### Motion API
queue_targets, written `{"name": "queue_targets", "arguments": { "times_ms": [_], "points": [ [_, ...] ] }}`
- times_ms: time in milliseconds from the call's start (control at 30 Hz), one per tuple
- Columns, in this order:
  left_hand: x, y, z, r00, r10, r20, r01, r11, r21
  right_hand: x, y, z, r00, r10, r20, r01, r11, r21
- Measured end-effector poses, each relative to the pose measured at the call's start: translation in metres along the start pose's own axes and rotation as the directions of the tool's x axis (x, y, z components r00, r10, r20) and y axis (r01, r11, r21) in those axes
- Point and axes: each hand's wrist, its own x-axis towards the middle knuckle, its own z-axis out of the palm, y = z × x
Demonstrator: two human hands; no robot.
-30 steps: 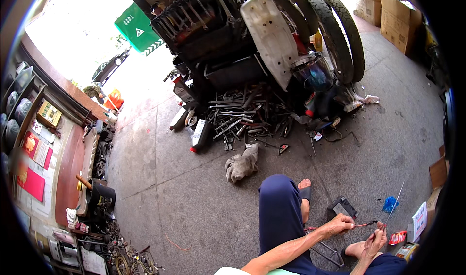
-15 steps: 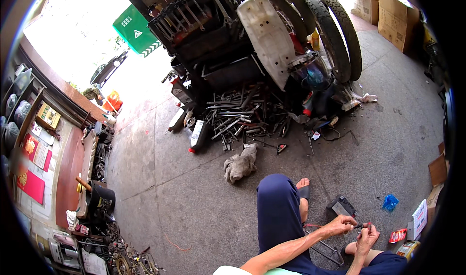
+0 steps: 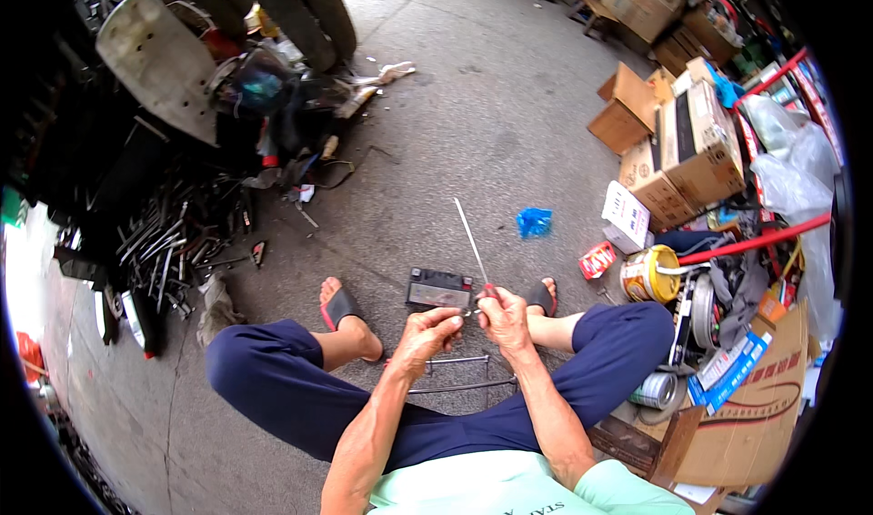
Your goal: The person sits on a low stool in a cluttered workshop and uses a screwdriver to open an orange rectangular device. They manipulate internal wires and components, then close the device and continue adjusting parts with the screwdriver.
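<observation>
My right hand (image 3: 503,318) grips a long thin screwdriver (image 3: 472,239) by its red handle, the metal shaft pointing up and away from me. My left hand (image 3: 427,330) pinches a small metal part against the screwdriver's handle end; the part is too small to make out. Both hands meet above my knees as I sit with legs in dark blue trousers (image 3: 273,378) spread apart. A small black battery (image 3: 439,289) lies on the concrete just beyond my hands, between my sandalled feet. Thin metal rods (image 3: 459,374) lie on the ground under my forearms.
A motorcycle (image 3: 209,69) with a grey mudguard and tyres stands at the upper left, with a heap of wrenches (image 3: 173,242) and a rag (image 3: 218,301) beside it. Cardboard boxes (image 3: 682,142), tins (image 3: 647,277), a blue wrapper (image 3: 534,221) and clutter crowd the right side.
The view has swung to the right, so the motorcycle now sits at the upper left. My hands have come together at the centre, with the screwdriver shaft raised upright.
</observation>
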Motion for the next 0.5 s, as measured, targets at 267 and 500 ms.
{"name": "queue_targets", "arguments": {
  "times_ms": [267, 500],
  "points": [
    [0.001, 0.0, 0.007, 0.991, -0.085, 0.103, 0.091, 0.995, -0.05, -0.004, -0.002, -0.012, 0.975, 0.192, 0.115, -0.218, 0.931, 0.292],
    [0.002, -0.003, 0.004, 0.994, -0.101, -0.031, 0.096, 0.986, -0.134, -0.01, -0.004, -0.007, 1.0, 0.023, 0.012, -0.026, 0.964, 0.264]
  ]
}}
